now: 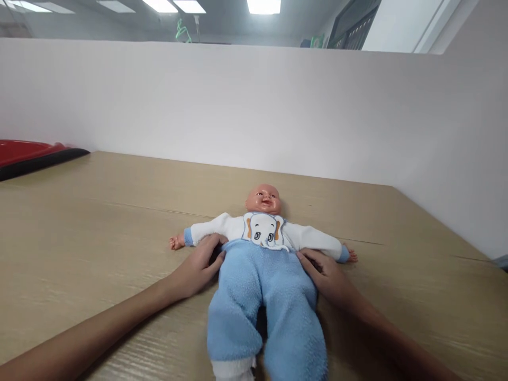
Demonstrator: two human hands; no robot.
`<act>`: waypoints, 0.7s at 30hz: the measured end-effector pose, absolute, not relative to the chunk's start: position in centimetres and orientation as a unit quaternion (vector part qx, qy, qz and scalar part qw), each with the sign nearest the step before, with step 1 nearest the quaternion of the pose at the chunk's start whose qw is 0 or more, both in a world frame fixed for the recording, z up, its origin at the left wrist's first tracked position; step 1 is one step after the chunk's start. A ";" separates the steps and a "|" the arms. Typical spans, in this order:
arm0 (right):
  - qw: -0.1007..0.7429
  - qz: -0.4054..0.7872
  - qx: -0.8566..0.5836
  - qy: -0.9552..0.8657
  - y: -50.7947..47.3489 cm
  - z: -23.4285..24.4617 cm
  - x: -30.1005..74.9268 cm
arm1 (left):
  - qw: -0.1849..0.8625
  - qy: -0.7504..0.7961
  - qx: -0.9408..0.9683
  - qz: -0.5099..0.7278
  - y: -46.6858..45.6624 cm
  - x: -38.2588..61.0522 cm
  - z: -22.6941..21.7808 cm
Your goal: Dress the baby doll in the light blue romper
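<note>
A baby doll (pixel 260 248) lies on its back on the wooden table (pixel 99 222), head away from me, arms spread. It wears a blue fleece romper with white sleeves and an elephant bib (pixel 264 230). My left hand (pixel 200 264) rests against the doll's side at the waist, fingers curled onto the blue fabric under its arm. My right hand (pixel 323 272) presses against the opposite side of the waist, fingertips tucked at the fabric's edge. Both hands flank the torso and touch it.
A white partition wall (pixel 254 106) runs along the table's far edge and down its right side. A red and black object (pixel 32 156) lies at the far left of the table. Ceiling lights show above the wall.
</note>
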State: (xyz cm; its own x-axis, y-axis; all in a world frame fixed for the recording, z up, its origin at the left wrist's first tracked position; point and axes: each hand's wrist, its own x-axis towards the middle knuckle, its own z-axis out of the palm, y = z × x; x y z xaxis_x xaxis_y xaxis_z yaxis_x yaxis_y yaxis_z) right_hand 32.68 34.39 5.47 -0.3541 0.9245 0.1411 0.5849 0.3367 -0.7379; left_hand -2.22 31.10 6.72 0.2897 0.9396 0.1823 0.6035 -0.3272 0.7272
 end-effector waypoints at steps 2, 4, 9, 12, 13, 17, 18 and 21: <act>0.302 0.265 -0.490 -0.774 34.1 5.1 33.0 | 0.233 0.509 0.774 0.297 30.8 -2.4 6.7; 0.319 0.227 -0.483 -0.783 33.5 4.8 33.5 | 0.206 0.498 0.792 0.288 30.5 -2.5 6.6; 0.323 0.297 -0.448 -0.779 31.4 4.2 33.8 | 0.287 0.501 0.745 0.332 29.9 -2.2 6.2; 0.368 0.438 -0.454 -0.683 30.8 3.7 32.9 | 0.443 0.475 0.652 0.391 29.8 -1.5 6.0; 0.393 0.476 -0.462 -0.637 30.8 3.4 32.6 | 0.481 0.458 0.630 0.401 29.8 -1.3 6.1; 0.465 0.554 -0.446 -0.527 31.4 2.3 31.6 | 0.425 0.484 0.660 0.387 29.9 -1.2 6.6; 0.471 0.560 -0.434 -0.526 31.5 2.1 31.4 | 0.372 0.509 0.679 0.377 29.9 -1.3 7.0; 0.478 0.536 -0.432 -0.545 31.6 2.2 31.0 | 0.202 0.550 0.716 0.379 29.9 -1.4 8.8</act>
